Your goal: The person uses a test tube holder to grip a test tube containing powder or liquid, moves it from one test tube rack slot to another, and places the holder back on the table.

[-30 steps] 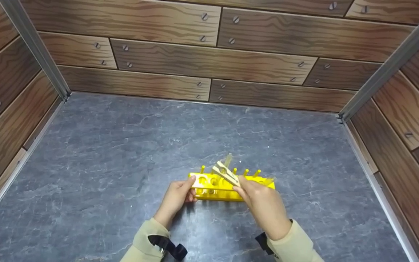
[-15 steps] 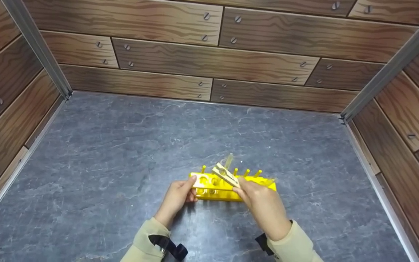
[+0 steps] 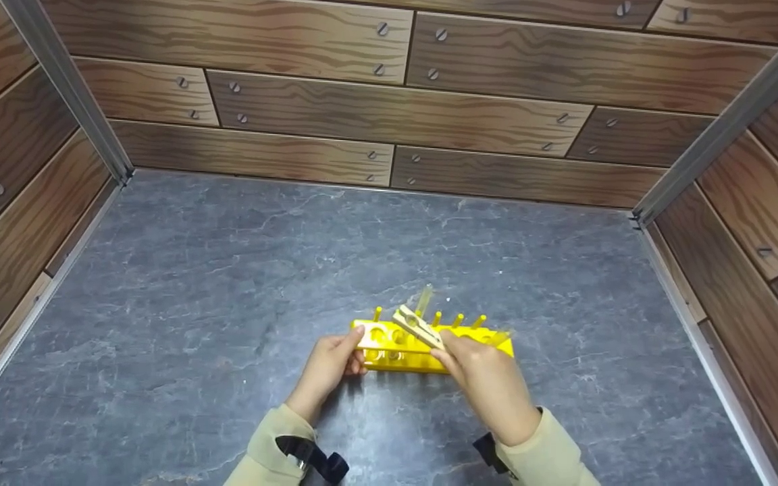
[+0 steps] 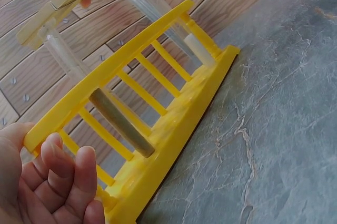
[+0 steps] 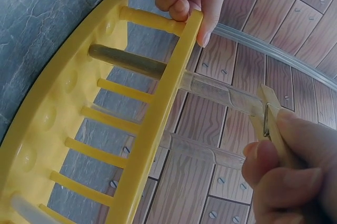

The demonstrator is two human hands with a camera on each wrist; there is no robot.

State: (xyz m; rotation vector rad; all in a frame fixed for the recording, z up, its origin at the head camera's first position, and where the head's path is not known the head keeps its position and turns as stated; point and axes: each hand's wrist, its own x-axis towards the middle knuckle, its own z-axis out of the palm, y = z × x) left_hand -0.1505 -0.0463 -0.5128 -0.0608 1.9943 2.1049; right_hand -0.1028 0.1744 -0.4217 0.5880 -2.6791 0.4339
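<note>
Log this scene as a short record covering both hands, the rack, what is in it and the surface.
Left hand: grips one end of the rack
Right hand: pinches the clothespin
Clothespin: wooden, tip at the dark tube's mouth; clamping force not visible
Rack: yellow, with a row of pegs
Dark tube: in the rack, dark below, clear above
White-bottomed tube: near the rack's other end
Table: grey, marbled
</note>
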